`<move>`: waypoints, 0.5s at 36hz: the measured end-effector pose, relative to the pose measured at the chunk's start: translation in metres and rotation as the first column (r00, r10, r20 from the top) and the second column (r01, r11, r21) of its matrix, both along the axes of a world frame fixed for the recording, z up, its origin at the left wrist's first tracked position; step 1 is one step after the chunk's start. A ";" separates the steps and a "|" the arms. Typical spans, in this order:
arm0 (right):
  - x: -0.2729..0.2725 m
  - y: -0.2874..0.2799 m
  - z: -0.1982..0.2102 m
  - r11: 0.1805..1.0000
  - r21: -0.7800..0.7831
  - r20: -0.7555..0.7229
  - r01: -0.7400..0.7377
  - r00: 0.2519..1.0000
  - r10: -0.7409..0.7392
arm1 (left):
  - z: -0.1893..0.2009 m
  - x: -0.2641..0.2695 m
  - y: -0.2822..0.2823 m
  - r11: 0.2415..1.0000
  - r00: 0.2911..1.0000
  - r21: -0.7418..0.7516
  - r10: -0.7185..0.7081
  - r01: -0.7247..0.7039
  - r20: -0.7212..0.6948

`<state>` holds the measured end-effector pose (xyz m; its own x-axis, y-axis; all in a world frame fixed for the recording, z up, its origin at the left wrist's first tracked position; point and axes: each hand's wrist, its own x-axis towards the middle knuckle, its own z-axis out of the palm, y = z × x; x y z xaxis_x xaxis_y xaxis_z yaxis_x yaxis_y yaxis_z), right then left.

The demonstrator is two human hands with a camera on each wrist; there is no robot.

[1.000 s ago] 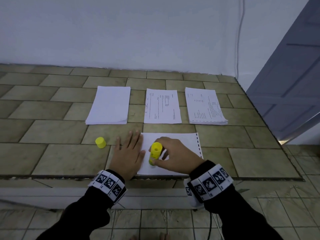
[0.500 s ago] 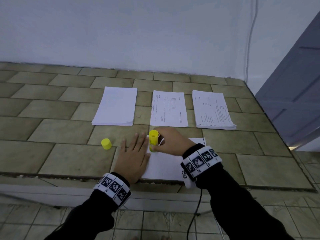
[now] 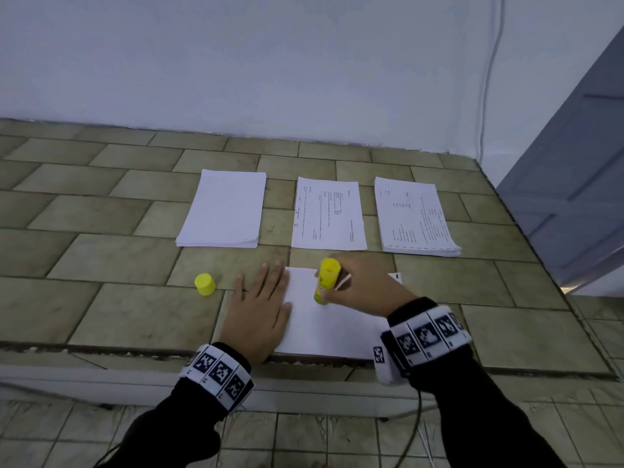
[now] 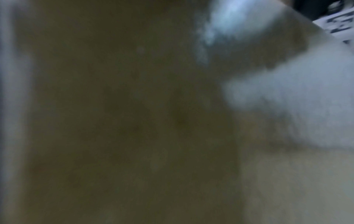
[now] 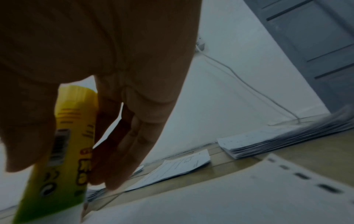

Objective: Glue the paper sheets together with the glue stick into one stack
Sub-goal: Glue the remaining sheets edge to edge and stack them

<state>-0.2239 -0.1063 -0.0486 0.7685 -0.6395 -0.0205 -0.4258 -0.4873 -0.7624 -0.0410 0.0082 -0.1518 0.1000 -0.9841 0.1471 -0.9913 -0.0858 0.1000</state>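
my right hand grips the glue stick with fingers and thumb curled round its yellow barrel, tip down on the sheet that lies at the near edge of the bench. a second ago the stick stood nearer me on the sheet, half a second ago it was up by the far edge, and now it sits a little back from that edge, left of the middle, so i judge i am rubbing glue in strokes up and down the left part of the paper. my left hand has stayed flat, fingers straight and spread, pressing the sheet's left edge so it does not slide; its wrist view is only blur. the cap stands off to the left, well apart from the stick. beyond, the blank pile, the printed sheet and the right pile lie untouched in a row. the right side of my sheet, with its punched strip, seems not yet covered, so gluing should carry on there before another sheet goes on top.
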 end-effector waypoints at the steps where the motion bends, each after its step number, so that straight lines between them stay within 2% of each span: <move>1: -0.007 0.004 -0.001 1.000 0.016 -0.003 -0.016 1.000 0.016 | 0.000 0.000 0.001 1.000 1.000 -0.001 -0.004 0.004 -0.004; 9: -0.046 0.028 -0.014 0.997 0.042 0.010 -0.067 0.998 0.066 | 0.003 0.001 0.000 0.993 0.999 0.119 0.008 -0.004 -0.032; 12: -0.048 0.032 -0.016 0.996 0.009 0.015 -0.087 0.996 0.086 | 0.006 0.000 -0.001 0.991 1.000 0.131 0.011 -0.010 -0.006; 18: -0.036 0.020 -0.012 0.995 -0.049 -0.015 -0.087 0.996 0.086 | 0.005 0.001 -0.001 0.990 0.999 0.139 0.011 -0.005 -0.040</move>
